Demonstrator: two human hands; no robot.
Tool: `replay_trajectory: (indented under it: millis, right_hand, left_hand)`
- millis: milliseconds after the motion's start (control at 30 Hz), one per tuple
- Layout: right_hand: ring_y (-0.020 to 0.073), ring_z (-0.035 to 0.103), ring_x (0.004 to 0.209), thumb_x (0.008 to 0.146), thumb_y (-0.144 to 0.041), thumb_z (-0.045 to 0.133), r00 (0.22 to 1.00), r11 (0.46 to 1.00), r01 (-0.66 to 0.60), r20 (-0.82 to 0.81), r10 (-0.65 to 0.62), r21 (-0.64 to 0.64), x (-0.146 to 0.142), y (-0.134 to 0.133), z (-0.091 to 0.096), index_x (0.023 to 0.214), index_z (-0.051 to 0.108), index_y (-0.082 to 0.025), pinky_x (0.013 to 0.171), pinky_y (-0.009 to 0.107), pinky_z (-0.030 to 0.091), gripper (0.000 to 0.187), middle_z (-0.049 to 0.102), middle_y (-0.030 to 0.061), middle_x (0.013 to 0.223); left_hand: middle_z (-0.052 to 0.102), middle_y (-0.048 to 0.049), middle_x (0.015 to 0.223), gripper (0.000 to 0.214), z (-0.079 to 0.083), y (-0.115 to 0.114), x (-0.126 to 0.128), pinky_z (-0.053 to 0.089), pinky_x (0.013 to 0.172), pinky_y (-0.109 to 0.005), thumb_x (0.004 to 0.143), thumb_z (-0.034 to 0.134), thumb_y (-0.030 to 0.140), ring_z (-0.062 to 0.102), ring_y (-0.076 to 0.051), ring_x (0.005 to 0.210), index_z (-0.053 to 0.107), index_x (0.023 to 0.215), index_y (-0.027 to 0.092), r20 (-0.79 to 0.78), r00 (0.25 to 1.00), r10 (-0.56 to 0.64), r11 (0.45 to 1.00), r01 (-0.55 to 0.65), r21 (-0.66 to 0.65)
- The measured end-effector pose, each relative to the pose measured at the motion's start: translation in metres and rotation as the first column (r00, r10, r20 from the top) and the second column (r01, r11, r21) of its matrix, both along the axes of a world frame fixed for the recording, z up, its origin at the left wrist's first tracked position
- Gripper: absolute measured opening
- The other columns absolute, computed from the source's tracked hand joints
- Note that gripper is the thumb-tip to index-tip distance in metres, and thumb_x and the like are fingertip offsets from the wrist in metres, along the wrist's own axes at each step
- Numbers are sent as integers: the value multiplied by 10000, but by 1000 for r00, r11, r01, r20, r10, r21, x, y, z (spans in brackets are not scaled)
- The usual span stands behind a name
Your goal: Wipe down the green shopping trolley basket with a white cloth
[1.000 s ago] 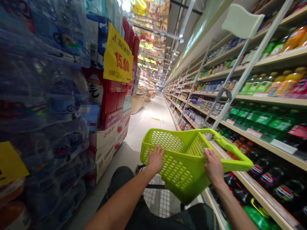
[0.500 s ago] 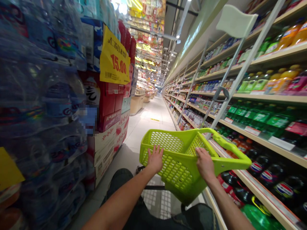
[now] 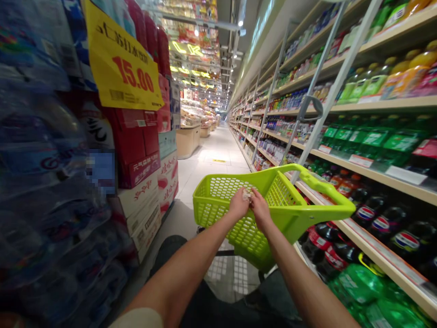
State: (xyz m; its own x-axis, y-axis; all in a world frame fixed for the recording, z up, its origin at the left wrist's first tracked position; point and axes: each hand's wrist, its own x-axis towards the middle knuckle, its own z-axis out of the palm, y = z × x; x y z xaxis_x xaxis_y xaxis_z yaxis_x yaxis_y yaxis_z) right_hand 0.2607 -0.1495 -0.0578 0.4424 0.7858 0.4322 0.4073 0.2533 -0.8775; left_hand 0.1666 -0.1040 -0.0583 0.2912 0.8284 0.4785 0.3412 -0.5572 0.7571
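Observation:
A lime-green shopping cart (image 3: 211, 214) with perforated basket walls stands before my legs, its handle toward the right. My left hand (image 3: 239, 203) and my right hand (image 3: 260, 209) meet over the near side of the basket, fingers bent inward. Between their fingertips shows a small crumpled whitish piece (image 3: 247, 195), too small to name. Both hands seem to pinch it. Part of the basket's near rim is covered by my hands, and no goods show in the visible part of the basket.
Drink shelves (image 3: 372, 182) line the right side, with cola bottles (image 3: 365, 212) low down and a metal pole with a grey loop (image 3: 310, 108) in front. Stacked drink cartons (image 3: 139, 196) and wrapped water bottles (image 3: 54, 182) rise on the left. A tiled aisle (image 3: 223, 141) runs ahead.
My left hand has left the cart's near side and my right hand its rim; they have come together around the small whitish piece. The view has shifted forward past the price sign.

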Motion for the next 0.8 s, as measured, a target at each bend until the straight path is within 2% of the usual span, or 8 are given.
replay_trajectory:
  millis: [67, 167, 233, 300, 433, 567, 667, 800]
  right_hand:
    - [201, 548, 992, 774, -278, 399, 959, 995, 90, 266, -95, 30, 13, -7, 8, 1140, 541, -173, 869, 350, 400, 406, 618, 70, 1078]
    - [221, 559, 948, 778, -177, 380, 624, 948, 310, 738, -258, 70, 31, -20, 16, 1139, 543, -126, 857, 363, 360, 399, 625, 124, 1046]
    - [211, 599, 761, 786, -170, 394, 426, 900, 434, 874, -234, 29, 39, -25, 18, 1171, 522, -128, 744, 335, 378, 408, 674, 114, 865]
    - [188, 581, 599, 797, -201, 415, 321, 855, 518, 927, -195, 0, 43, -27, 16, 1199, 502, -158, 629, 303, 355, 414, 678, 76, 717]
    - [158, 570, 613, 791, -191, 434, 229, 875, 481, 954, -193, 62, 49, -25, 7, 1105, 573, -168, 627, 282, 303, 344, 677, 56, 744]
    - [148, 561, 663, 788, -176, 436, 192, 920, 368, 958, -215, 133, 55, -17, -4, 1024, 610, -170, 674, 293, 257, 293, 674, 37, 747]
    - [145, 542, 628, 802, -176, 418, 186, 904, 390, 947, -263, 174, 55, -10, -8, 1004, 616, -179, 647, 298, 230, 282, 674, 31, 719]
    - [143, 535, 639, 812, -185, 417, 179, 909, 381, 951, -254, 171, 57, -3, -6, 1005, 616, -175, 651, 300, 222, 277, 676, 35, 738]
  left_hand:
    - [603, -96, 1029, 395, -3, 4, -3, 430, 897, -383, 682, 432, 45, 538, -197, 1003, 522, 1054, 140, -18, 1000, -17, 998, 17, 55]
    - [559, -92, 1129, 433, -16, -8, 11, 359, 977, -370, 652, 448, 6, 474, -183, 1094, 525, 1054, 149, -37, 996, -78, 986, 82, 144]
    - [552, -99, 1151, 392, -26, -20, 29, 333, 997, -401, 667, 481, 35, 454, -201, 1119, 536, 1038, 147, -100, 989, -109, 961, 130, 243]
    - [554, -115, 1150, 313, -34, -23, 36, 339, 986, -427, 727, 473, 85, 448, -216, 1126, 544, 1028, 138, -221, 969, -109, 909, 187, 373]
    - [564, -100, 1146, 296, -46, 14, -21, 394, 943, -379, 775, 421, 89, 472, -188, 1096, 559, 1029, 153, -399, 916, -37, 869, 227, 440]
    - [553, -57, 1173, 432, -56, 49, -88, 343, 993, -417, 736, 357, 18, 438, -174, 1124, 541, 1088, 187, -313, 925, 214, 934, -100, 344]
    - [550, -53, 1177, 459, -59, 40, -64, 338, 996, -416, 723, 354, 9, 429, -180, 1126, 529, 1114, 176, -292, 935, 200, 929, -86, 359]
    - [525, -66, 1215, 392, -54, 24, -5, 333, 997, -399, 789, 385, 85, 395, -192, 1167, 504, 1152, 176, -351, 936, -8, 869, 180, 461]
